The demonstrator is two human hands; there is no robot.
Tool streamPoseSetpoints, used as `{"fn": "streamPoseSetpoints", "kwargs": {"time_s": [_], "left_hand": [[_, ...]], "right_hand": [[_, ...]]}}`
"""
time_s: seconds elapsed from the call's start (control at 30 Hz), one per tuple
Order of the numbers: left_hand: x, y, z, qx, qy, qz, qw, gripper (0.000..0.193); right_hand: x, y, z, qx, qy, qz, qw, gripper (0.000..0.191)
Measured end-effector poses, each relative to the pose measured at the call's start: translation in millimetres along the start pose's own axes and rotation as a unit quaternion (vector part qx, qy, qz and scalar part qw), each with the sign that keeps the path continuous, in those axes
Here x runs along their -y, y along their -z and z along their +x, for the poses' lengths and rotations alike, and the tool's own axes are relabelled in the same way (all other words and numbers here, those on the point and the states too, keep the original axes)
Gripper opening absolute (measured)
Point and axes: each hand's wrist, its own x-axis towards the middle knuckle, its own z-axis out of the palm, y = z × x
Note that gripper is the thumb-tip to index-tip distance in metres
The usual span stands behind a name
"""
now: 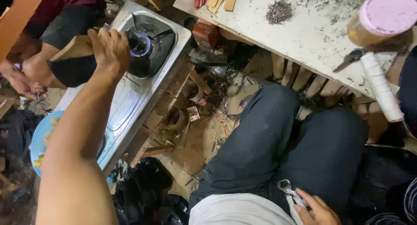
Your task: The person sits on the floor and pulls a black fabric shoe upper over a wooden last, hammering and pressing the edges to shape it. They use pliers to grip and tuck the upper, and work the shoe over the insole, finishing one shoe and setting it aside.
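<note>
My left hand (110, 49) reaches out over a steel gas stove (143, 88) and grips a flat wooden piece (74, 47) whose end lies at the lit burner (143, 44), which shows a blue ring of flame. My right hand (315, 207) rests low on my lap by my dark trousers (282, 151) and holds a small metal tool with a ring end (287, 189), wrapped in pale cloth.
Another person (39, 38) in dark shorts crouches beyond the stove at the upper left. A white worn tabletop (304, 34) carries a pile of nails (279, 11), a pink-lidded jar (382, 18), scissors and a white roll (382, 88). Wood scraps litter the floor. A blue plate (39, 142) sits by the stove.
</note>
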Motion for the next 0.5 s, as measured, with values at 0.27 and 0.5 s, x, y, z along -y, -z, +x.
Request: {"fn": "streamPoseSetpoints", "kwargs": {"time_s": [0.27, 0.5], "left_hand": [[5.8, 8.5, 2.9, -0.026, -0.020, -0.007, 0.999, 0.040], [-0.1, 99.8, -78.3, -0.131, -0.054, -0.626, 0.767, 0.069]], "right_hand": [[-75.1, 34.9, 23.5, 0.134, -0.015, 0.281, 0.950, 0.060], [-14.6, 53.5, -13.3, 0.112, 0.262, 0.700, 0.655, 0.048]]}}
